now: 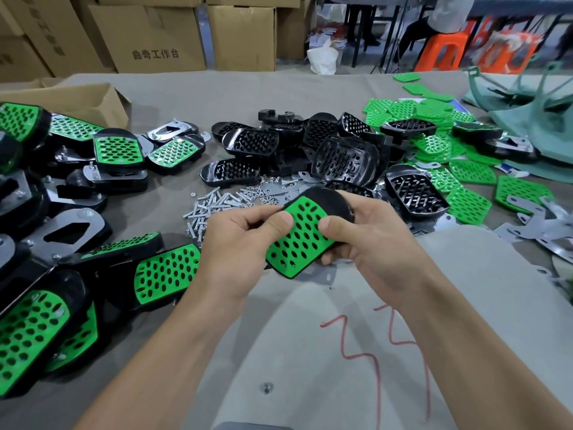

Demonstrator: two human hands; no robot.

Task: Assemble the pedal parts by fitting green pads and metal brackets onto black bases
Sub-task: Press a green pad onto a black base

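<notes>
Left hand (pixel 238 240) and right hand (pixel 369 231) grip the black base (pixel 331 198), fingers curled under, thumbs pressing the green pad (pixel 299 240) on top; pad likely light and bendy, base stiff, best held by the side edges.

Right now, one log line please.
step: fitting green pad onto black base | left hand: pinches pad edge | right hand: holds base, thumb on pad
</notes>
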